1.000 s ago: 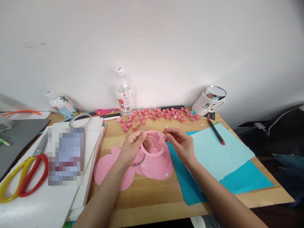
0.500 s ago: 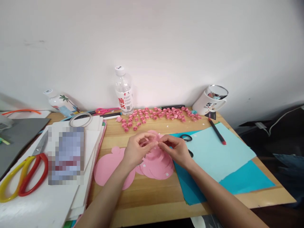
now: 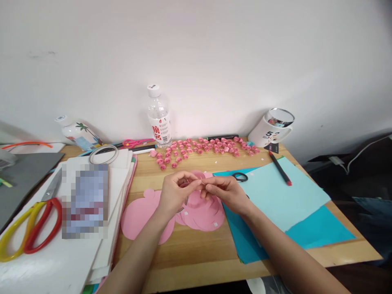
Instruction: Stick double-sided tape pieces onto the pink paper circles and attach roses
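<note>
Fingertip to fingertip, my two hands meet over the middle of the table. My left hand (image 3: 177, 190) is closed in a pinch on a thin pink paper strip (image 3: 201, 182), mostly hidden by the fingers. My right hand (image 3: 228, 192) pinches the same strip from the other side. Beneath them lie overlapping pink paper circles (image 3: 203, 218), with a larger rounded pink paper shape (image 3: 139, 218) to the left. Behind the hands, many small rolled pink paper roses (image 3: 185, 151) are spread along the back of the table.
Blue and pale turquoise paper sheets (image 3: 275, 200) lie right, with black-handled scissors (image 3: 240, 177) and a marker (image 3: 280, 168). A bottle (image 3: 159, 122) and white mug (image 3: 266, 130) stand by the wall. Left are stacked white sheets (image 3: 55, 269), red-and-yellow scissors (image 3: 45, 224) and a tape ring (image 3: 104, 155).
My right hand has turned slightly, its fingers curling lower beneath the strip. Both hands remain together over the pink circles, and the table items stay in place.
</note>
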A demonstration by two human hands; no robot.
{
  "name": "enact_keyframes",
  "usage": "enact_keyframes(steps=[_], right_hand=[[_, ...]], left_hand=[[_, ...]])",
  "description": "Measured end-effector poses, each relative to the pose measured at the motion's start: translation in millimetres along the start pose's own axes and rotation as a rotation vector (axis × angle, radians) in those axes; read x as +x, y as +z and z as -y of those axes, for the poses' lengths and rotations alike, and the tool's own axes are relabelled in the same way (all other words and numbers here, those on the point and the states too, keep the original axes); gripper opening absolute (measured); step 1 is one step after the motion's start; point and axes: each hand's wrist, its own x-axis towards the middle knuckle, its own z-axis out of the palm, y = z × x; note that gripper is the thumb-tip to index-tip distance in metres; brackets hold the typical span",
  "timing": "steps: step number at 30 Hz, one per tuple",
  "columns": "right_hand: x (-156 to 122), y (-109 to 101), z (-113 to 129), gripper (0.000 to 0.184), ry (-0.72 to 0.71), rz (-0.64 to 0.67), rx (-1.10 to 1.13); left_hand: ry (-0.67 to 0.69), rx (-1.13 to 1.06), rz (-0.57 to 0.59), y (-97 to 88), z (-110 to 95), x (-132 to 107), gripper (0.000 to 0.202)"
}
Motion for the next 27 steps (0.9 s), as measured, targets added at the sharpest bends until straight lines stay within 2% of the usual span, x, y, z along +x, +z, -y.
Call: enact_keyframes(steps=[8,27], right_hand=[[0.1,2.9,0.1,0.011,0.011,-0.093,-0.027],[-0.7,5.2,1.0,0.019,0.023,-0.153,-0.126]], left_hand=[[0.006,-0.008,0.041,3.1,1.1,-1.9,0.011],[0.027,0.089,0.048,2.7,3.5,-0.5,0.005]])
